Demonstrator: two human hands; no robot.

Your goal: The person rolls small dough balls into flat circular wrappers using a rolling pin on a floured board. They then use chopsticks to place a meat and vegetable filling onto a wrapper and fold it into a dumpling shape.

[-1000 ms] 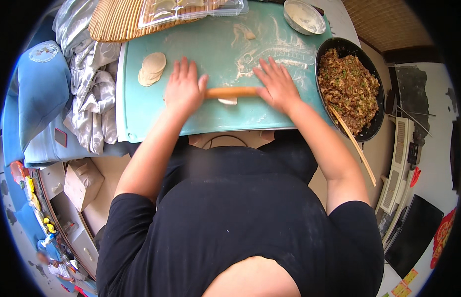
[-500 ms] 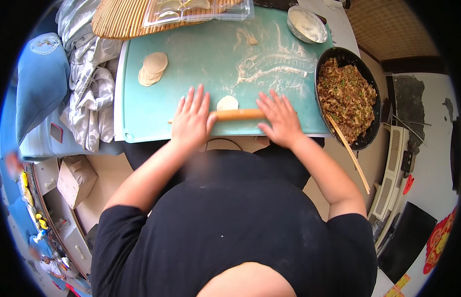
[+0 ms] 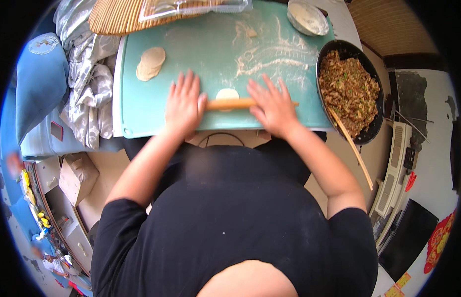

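A wooden rolling pin [image 3: 230, 103] lies crosswise over a small white dough round [image 3: 227, 93] near the front edge of the turquoise mat [image 3: 181, 44]. My left hand [image 3: 184, 105] rests flat over the pin's left part, fingers stretched forward, hiding that end. Palm down on the right part, my right hand [image 3: 273, 105] has its fingers spread, and the pin's tip pokes out beyond it. The dough shows on both sides of the pin. Toward the mat's left, a few rolled wrappers [image 3: 151, 63] overlap in a small pile.
A black pan of minced filling [image 3: 349, 89] stands at the right, with chopsticks [image 3: 354, 153] leaning over its near rim. Behind are a bowl of flour [image 3: 307, 18], a bamboo mat [image 3: 116, 19] and a clear plastic tray [image 3: 195, 10]. Loose flour [image 3: 275, 62] streaks the turquoise mat.
The rolling pin has moved forward over the dough round and shifted right under my hands, so its right tip now shows. My view has tilted slightly.
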